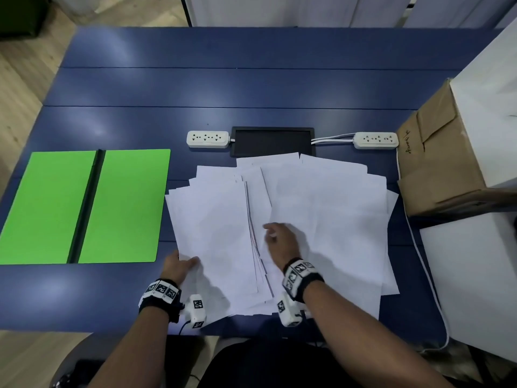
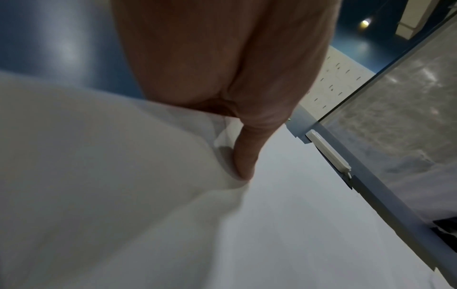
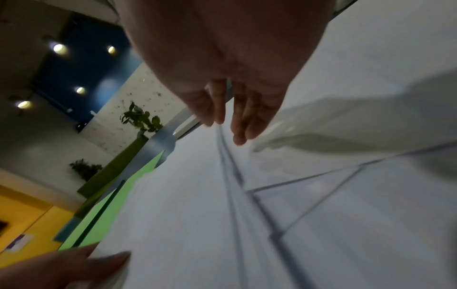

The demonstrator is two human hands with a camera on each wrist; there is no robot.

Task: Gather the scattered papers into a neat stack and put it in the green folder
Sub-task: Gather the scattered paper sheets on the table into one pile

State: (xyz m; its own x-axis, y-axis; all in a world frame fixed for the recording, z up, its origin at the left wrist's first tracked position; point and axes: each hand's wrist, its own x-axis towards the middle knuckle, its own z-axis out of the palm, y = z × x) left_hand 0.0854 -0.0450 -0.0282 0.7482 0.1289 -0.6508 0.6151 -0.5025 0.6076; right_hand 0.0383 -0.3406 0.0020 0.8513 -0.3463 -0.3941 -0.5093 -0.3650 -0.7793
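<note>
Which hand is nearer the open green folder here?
Left. The left hand grips the papers' left edge, just right of the green folder. The right hand rests mid-pile, farther right.

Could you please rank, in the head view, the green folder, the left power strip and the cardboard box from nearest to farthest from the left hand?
From the left hand:
1. Green folder, lying open just to its left.
2. Left power strip, further back on the table.
3. Cardboard box, far across on the right.
</note>
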